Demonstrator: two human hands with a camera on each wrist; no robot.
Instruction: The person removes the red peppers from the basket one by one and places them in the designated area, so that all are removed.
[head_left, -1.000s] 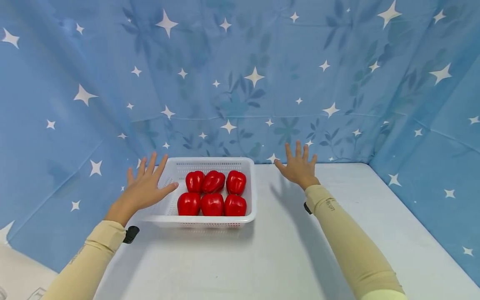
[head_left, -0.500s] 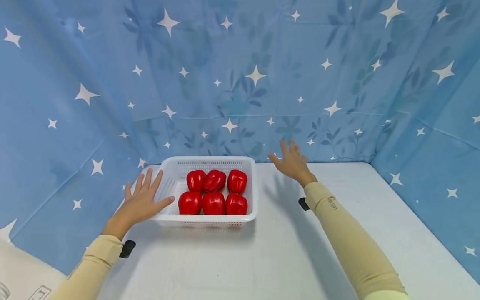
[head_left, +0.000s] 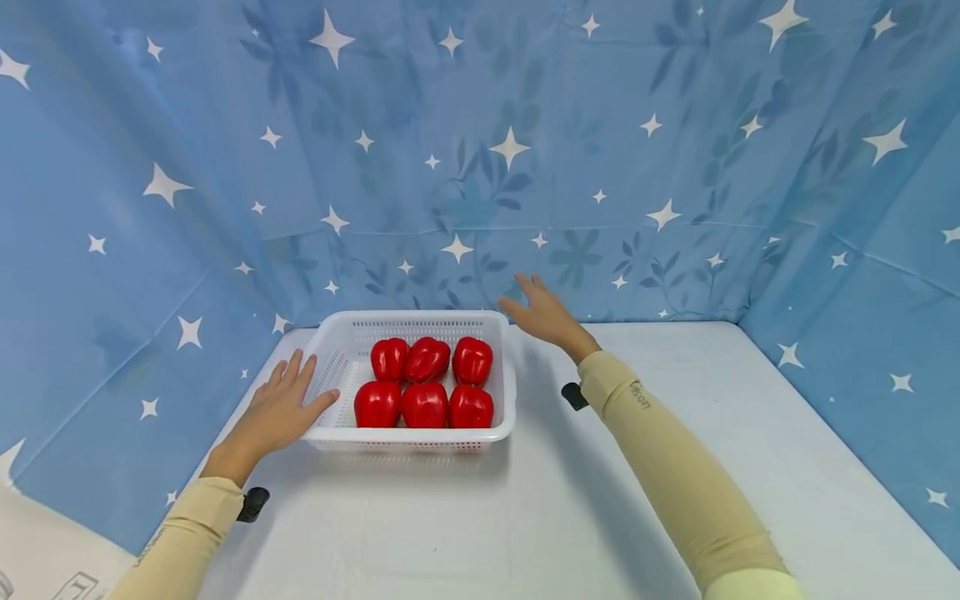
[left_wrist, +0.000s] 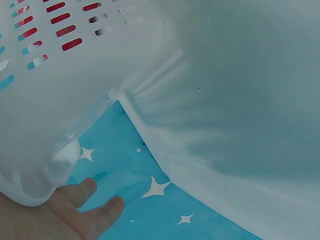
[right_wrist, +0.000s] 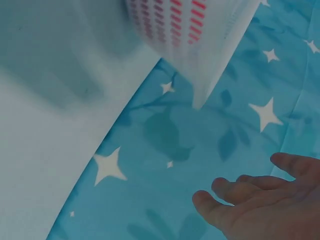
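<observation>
A white perforated plastic basket (head_left: 420,435) stands at the back left of the table and holds several glossy red, lobed fruits (head_left: 425,406), which look like apples. My left hand (head_left: 273,417), fingers spread and straight, lies at the basket's left rim. In the left wrist view, fingers of that hand (left_wrist: 75,212) show right beside the rim. Beyond the basket's back right corner, my right hand (head_left: 546,315) reaches in with loosely extended fingers and holds nothing. The right wrist view shows this hand (right_wrist: 265,202) apart from the basket corner (right_wrist: 200,70).
A white cloth covers the table (head_left: 600,467). Blue curtain (head_left: 465,150) with white stars and leaf prints hangs behind the table and along both sides. A black wrist strap piece (head_left: 253,504) sits under the left sleeve, another (head_left: 575,396) under the right.
My right hand has moved left toward the basket's back right corner. My left hand has come down and slightly left beside the left rim. The basket and red fruits stay put.
</observation>
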